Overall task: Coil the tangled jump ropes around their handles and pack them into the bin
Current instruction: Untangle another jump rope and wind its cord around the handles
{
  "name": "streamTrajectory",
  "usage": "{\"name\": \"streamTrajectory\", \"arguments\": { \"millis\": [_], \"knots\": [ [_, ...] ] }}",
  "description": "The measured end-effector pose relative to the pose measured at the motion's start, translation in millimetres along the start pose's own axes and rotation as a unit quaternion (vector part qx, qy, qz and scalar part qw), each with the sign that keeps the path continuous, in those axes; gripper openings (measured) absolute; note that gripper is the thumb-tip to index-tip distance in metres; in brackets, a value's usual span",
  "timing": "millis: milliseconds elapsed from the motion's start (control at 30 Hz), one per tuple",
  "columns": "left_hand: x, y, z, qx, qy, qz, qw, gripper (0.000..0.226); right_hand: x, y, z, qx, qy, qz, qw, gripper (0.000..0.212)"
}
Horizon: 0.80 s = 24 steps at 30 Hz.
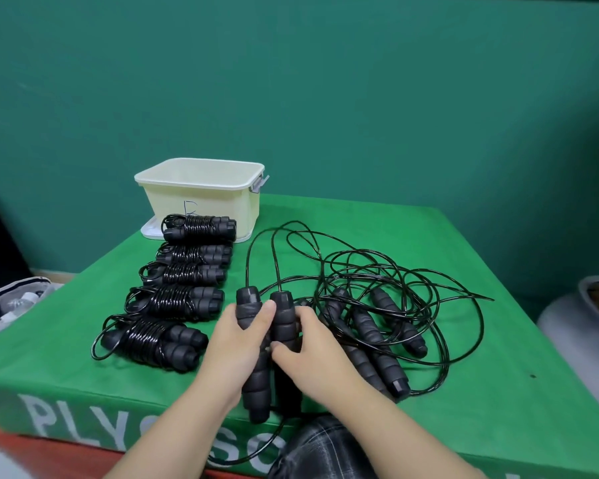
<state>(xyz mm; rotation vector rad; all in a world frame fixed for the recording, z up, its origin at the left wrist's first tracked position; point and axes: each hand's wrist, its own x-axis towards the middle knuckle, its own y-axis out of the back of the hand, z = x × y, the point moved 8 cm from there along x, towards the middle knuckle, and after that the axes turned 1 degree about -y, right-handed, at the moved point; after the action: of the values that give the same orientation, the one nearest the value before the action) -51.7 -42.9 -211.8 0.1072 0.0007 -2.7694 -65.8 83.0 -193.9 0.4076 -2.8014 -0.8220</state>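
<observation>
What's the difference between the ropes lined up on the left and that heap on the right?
The coiled ropes on the left each have their cord wound tightly around paired handles, while the tangled ropes on the right lie with cords spread in loose, overlapping loops. The left ones sit in a neat row leading toward the bin; the right ones have handles scattered at angles. Both are black, with ridged handles, and rest on the green table.

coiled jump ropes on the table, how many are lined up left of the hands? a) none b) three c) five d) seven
c: five coiled jump ropes lie in a row on the green table, running from the bin toward the near edge.
</observation>
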Motion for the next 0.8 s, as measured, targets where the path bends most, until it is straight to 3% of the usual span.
{"name": "streamTrajectory", "arguments": {
  "millis": [67,167,267,333,467,567,700,800],
  "knots": [
    [-3,4,5,0.026,-0.015,0.022,0.999,0.057,-5,2,-8,0.004,0.024,0.008,1.000,0.030],
    [-13,-2,19,0.068,-0.046,-0.021,0.996,0.066,-12,0,-28,-0.050,0.094,-0.025,0.994,0.039],
    [-23,-6,27,0.022,-0.046,-0.067,0.996,0.044,-20,-1,-41,-0.097,0.128,-0.079,0.984,0.039],
    [-29,-3,33,0.009,-0.063,-0.072,0.995,0.041,-28,3,-46,-0.093,0.121,-0.103,0.983,0.033],
    [-47,8,50,0.041,-0.095,-0.093,0.990,0.058,-33,31,-49,-0.119,0.100,-0.013,0.988,0.040],
    [-67,13,68,0.091,-0.114,-0.138,0.980,0.059,-35,59,-61,-0.170,0.081,0.064,0.980,0.063],
    [-96,18,85,0.184,-0.137,-0.197,0.953,0.051,-42,62,-115,-0.287,0.154,0.035,0.945,0.094],
    [-119,22,106,0.228,-0.172,-0.220,0.933,0.057,-49,55,-149,-0.366,0.210,-0.003,0.907,0.081]
  ]
}}
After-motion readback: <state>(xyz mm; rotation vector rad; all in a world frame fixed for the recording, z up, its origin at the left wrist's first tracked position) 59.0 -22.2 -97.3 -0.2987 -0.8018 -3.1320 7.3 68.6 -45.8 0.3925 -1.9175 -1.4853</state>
